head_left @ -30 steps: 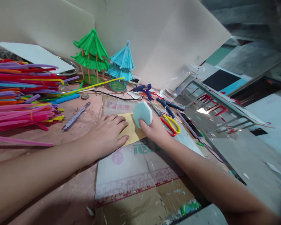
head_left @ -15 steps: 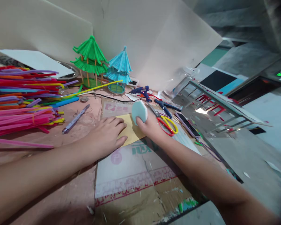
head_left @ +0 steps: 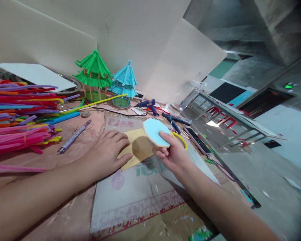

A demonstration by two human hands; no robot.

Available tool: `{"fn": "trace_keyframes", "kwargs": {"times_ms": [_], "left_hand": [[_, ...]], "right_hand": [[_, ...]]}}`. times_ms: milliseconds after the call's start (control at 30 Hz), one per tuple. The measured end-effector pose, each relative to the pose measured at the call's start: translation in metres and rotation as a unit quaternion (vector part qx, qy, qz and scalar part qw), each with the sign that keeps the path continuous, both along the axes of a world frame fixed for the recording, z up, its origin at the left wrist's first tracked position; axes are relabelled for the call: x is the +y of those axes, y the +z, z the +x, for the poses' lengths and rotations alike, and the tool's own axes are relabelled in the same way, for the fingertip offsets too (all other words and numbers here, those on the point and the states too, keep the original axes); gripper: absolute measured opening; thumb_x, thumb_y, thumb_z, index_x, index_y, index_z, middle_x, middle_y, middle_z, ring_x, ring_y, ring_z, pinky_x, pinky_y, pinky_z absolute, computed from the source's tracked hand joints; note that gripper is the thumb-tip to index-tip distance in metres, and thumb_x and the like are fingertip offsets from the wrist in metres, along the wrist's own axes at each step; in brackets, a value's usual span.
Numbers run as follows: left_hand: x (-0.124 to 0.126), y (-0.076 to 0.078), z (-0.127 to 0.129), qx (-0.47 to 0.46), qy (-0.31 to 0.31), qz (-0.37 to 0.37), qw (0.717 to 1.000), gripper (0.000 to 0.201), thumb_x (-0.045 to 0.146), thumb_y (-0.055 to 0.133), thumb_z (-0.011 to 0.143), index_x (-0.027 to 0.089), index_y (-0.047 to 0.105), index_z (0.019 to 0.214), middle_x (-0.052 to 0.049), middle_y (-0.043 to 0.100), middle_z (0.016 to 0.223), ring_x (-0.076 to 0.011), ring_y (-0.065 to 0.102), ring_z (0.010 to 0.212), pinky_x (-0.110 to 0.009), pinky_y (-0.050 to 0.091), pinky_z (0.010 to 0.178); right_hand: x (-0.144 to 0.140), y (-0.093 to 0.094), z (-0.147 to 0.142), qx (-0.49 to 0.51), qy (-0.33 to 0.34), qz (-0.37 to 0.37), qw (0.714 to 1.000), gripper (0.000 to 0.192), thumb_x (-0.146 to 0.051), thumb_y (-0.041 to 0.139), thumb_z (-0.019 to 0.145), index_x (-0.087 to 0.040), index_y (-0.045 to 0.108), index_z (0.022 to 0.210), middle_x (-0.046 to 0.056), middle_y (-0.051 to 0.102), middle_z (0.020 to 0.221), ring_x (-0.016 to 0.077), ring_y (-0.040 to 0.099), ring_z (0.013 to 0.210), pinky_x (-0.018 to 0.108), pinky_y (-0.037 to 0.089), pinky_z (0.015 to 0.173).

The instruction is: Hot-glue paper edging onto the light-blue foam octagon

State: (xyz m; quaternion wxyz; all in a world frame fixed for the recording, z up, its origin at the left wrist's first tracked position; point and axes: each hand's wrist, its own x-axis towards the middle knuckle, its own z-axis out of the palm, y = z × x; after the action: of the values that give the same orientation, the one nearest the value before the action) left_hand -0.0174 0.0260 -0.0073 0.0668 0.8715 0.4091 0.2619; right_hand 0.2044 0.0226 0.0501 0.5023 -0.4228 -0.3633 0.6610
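Note:
My right hand (head_left: 174,150) grips a light blue octagonal foam piece (head_left: 155,131) between thumb and fingers, tilted above a yellow sheet (head_left: 135,149). The foam piece has a pale edge. My left hand (head_left: 111,147) lies flat, fingers apart, on the left part of the sheet, pressing it against the printed cardboard (head_left: 120,197). Behind my right hand, the yellow handle of the scissors (head_left: 182,140) shows; the rest is hidden by the hand and the foam piece.
Colourful pipe cleaners (head_left: 20,117) lie in bundles at left, beside a pen (head_left: 74,137). Green (head_left: 94,75) and blue (head_left: 124,83) pavilion models stand at the back. A glue gun (head_left: 149,104), pliers (head_left: 175,121) and a phone (head_left: 197,140) lie behind and right, near the table edge.
My right hand has turned the foam piece so its blue face shows upward, and moved it slightly nearer me. My left hand stays on the sheet. The view has shifted a little.

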Motion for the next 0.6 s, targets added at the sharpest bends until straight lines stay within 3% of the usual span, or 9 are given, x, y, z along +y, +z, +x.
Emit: {"fn": "trace_keyframes", "kwargs": {"times_ms": [133, 267, 433, 600], "left_hand": [[0.002, 0.009, -0.001, -0.063, -0.024, 0.006, 0.998, 0.034, 0.046, 0.048, 0.098, 0.018, 0.067, 0.100, -0.009, 0.065, 0.111, -0.0267, 0.056, 0.107, -0.045, 0.043, 0.094], [-0.002, 0.016, 0.000, -0.148, -0.038, -0.012, 0.988, 0.030, 0.040, 0.043, 0.101, 0.021, 0.066, 0.100, -0.007, 0.064, 0.107, -0.0244, 0.056, 0.105, -0.042, 0.043, 0.093], [-0.007, 0.020, 0.003, -0.227, -0.032, -0.141, 0.963, 0.032, 0.044, 0.046, 0.098, 0.020, 0.066, 0.089, -0.005, 0.066, 0.094, -0.0225, 0.060, 0.094, -0.038, 0.047, 0.086], [-0.005, 0.019, 0.003, -0.283, 0.004, -0.219, 0.934, 0.034, 0.049, 0.049, 0.094, 0.020, 0.061, 0.080, -0.003, 0.065, 0.083, -0.0212, 0.061, 0.082, -0.036, 0.049, 0.075]], "right_hand": [[-0.009, -0.015, -0.003, 0.048, 0.039, -0.023, 0.998, 0.028, -0.032, 0.080, 0.073, -0.018, 0.056, 0.070, -0.009, 0.043, 0.042, 0.0030, 0.023, 0.038, 0.014, 0.031, 0.037], [-0.011, -0.025, -0.007, 0.014, 0.067, 0.005, 0.998, 0.027, -0.037, 0.078, 0.078, -0.018, 0.059, 0.073, -0.007, 0.048, 0.044, 0.0048, 0.031, 0.038, 0.017, 0.038, 0.039], [-0.012, -0.035, -0.010, -0.073, 0.093, 0.064, 0.991, 0.031, -0.046, 0.075, 0.081, -0.018, 0.063, 0.085, -0.004, 0.059, 0.057, 0.0080, 0.047, 0.044, 0.021, 0.043, 0.045], [-0.013, -0.034, -0.004, -0.131, 0.077, 0.117, 0.981, 0.047, -0.063, 0.064, 0.084, -0.017, 0.060, 0.073, -0.001, 0.059, 0.054, 0.0106, 0.056, 0.045, 0.022, 0.043, 0.044]]}}
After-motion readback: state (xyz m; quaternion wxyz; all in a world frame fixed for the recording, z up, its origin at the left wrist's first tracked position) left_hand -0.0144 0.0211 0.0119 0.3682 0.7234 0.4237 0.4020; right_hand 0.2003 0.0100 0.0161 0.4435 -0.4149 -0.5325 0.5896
